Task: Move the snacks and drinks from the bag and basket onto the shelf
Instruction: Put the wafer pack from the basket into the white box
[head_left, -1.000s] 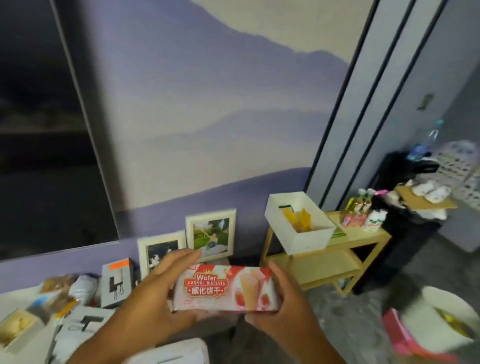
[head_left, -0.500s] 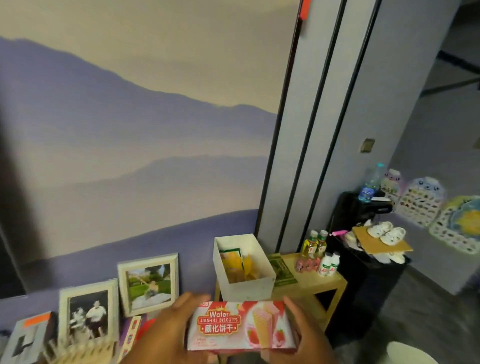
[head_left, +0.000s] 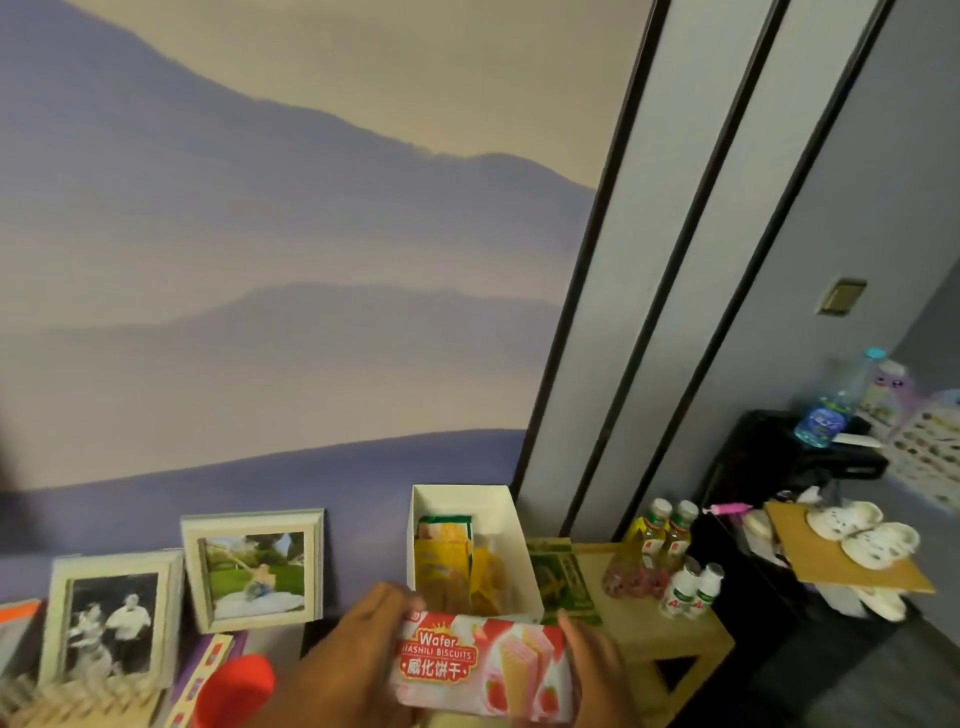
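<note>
I hold a pink strawberry wafer biscuit pack (head_left: 483, 667) flat in front of me, low in the view. My left hand (head_left: 348, 660) grips its left end and my right hand (head_left: 597, 670) grips its right end. Just beyond the pack stands the wooden shelf (head_left: 670, 644). On its top sits a white box (head_left: 519, 535) holding yellow snack packets (head_left: 447, 561). A green packet (head_left: 563, 577) lies beside the box. Several small drink bottles (head_left: 670, 551) stand at the shelf's right end. The bag and basket are out of view.
Two framed photos (head_left: 254, 571) lean on the purple wall at the left, with a red object (head_left: 234, 686) below them. Right of the shelf is a black stand (head_left: 769, 467) with a water bottle (head_left: 836, 405), and cardboard (head_left: 852, 566) carrying white slippers.
My view has swung right and closer to the shelf. The wafer pack stays held in both hands and now sits right in front of the white box.
</note>
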